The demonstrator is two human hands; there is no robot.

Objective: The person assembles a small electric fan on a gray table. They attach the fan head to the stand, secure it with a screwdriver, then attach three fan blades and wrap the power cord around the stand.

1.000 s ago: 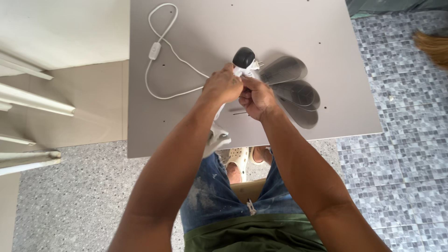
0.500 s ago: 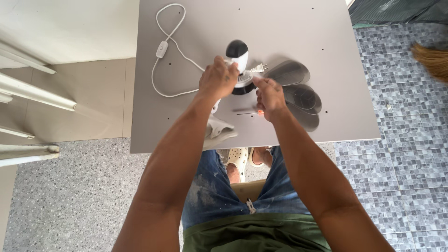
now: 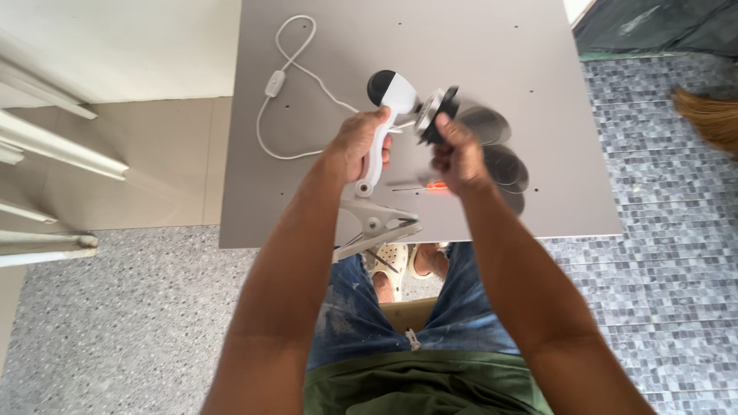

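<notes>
My left hand (image 3: 355, 146) is closed round the white stem of a clip fan (image 3: 392, 115) with a black motor cap, held over the grey tabletop (image 3: 330, 46). My right hand (image 3: 460, 157) pinches its spinning hub. The stem runs near-left to far-right, its clamp (image 3: 377, 227) overhanging the near edge. The far tabletop lies open.

Grey board (image 3: 307, 192), perhaps broom (image 3: 711, 119).

glossy white plastic fan body (image 3: 388, 131), matt grey board (image 3: 369, 54), speckled stone floor (image 3: 138, 307).
</notes>
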